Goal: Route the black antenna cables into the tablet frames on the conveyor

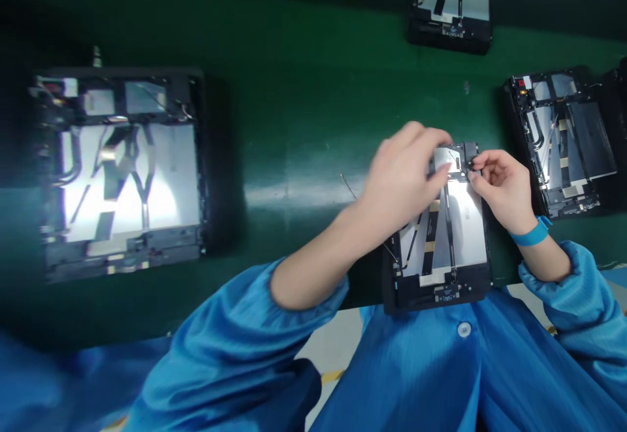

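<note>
1. While working bare-handed, keeps an opened tablet [441, 246] at the green bench's [304, 92] near edge, insides up, likely for easy reach.
2. Arches the left hand [409, 167] over its top end, thumb and fingers parted, perhaps for steadying; impossible to tell whether gripping anything.
3. Nearly closes right hand's [504, 180] thumb and forefinger at the upper right edge, apparently for fine handling; no telling of anything pinched.
4. Has similar opened tablets [563, 148] lying to either side and beyond, presumably for elbow room.

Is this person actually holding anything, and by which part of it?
That cannot be told: the left hand is over the open device's far end, the right hand at its far right edge, with any grip there unclear.
</note>
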`<state>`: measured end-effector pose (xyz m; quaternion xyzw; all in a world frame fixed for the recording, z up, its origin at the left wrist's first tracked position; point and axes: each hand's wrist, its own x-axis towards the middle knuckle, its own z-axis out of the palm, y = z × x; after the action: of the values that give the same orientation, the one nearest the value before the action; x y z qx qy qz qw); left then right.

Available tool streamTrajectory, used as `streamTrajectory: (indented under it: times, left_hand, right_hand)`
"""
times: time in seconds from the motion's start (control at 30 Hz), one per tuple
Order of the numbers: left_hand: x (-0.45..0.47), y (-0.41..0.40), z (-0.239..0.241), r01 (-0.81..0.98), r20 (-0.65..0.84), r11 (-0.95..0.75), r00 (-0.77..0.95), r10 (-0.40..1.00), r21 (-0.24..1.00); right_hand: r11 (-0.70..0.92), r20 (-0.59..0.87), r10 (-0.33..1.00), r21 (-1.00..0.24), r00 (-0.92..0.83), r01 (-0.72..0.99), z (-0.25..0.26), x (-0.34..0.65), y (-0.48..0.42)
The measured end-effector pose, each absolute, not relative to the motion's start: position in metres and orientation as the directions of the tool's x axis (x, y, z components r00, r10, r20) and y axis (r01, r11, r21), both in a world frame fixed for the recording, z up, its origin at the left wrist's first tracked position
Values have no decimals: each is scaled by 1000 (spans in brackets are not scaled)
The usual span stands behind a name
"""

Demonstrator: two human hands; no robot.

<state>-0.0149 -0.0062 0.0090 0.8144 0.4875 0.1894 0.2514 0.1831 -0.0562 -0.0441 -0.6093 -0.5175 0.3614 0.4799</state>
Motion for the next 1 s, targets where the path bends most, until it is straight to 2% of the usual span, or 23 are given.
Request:
streamTrajectory:
  times: [0.07, 0.13, 0.2, 0.23, 0.27, 0.37, 0.43, 0.5, 0.6, 0.67, 0.7, 0.83, 0.9, 1.0]
  left_hand:
    - [-50, -21, 14, 799, 70, -323, 335, 940, 507]
    - [-87, -39, 12, 887, -115, -260, 325, 939, 381]
    - [-116, -59, 6, 898, -313, -297, 399, 862, 325]
    - [-124, -69, 3, 889, -334, -317, 424, 841, 331]
    - [-129, -78, 2, 876, -296, -331, 439, 849, 350]
    - [-124, -97, 9, 811, 9, -379, 419, 908, 446]
    - [-116, -102, 16, 722, 111, -429, 445, 889, 542]
    - [-109, -104, 19, 636, 118, -425, 466, 877, 644]
    - [-103, -108, 11, 591, 110, -255, 270, 957, 765]
    - [-99, -113, -1, 535, 62, -98, 84, 995, 839]
    - [-97, -115, -7, 487, 0, -21, 43, 999, 873]
    - [-88, -121, -27, 279, -337, 285, 162, 928, 917]
    - [-86, -120, -31, 210, -421, 382, 196, 886, 900]
    - [-82, -117, -30, 176, -468, 440, 177, 866, 880]
  right_hand:
    - [6, 72, 954, -975, 290, 223, -38, 183, -61]
    - [35, 110, 946, -970, 305, 241, -25, 176, -69]
    - [74, 115, 987, -947, 116, 313, -9, 161, -78]
    - [107, 98, 994, -931, -42, 349, -2, 151, -82]
    - [146, 67, 975, -911, -210, 386, 4, 140, -85]
    - [282, -58, 825, -821, -563, 497, 11, 107, -86]
    - [356, -125, 737, -763, -664, 539, 8, 94, -81]
    - [399, -149, 698, -731, -700, 554, 4, 93, -74]
    - [443, -128, 676, -716, -726, 539, 3, 109, -65]
    - [494, -112, 636, -701, -763, 514, 5, 123, -61]
    - [520, -105, 617, -689, -780, 505, 6, 128, -59]
    - [607, -49, 591, -630, -805, 484, 6, 132, -53]
    - [647, 6, 583, -608, -812, 460, 2, 126, -49]
    - [685, 60, 567, -588, -821, 431, -7, 120, -44]
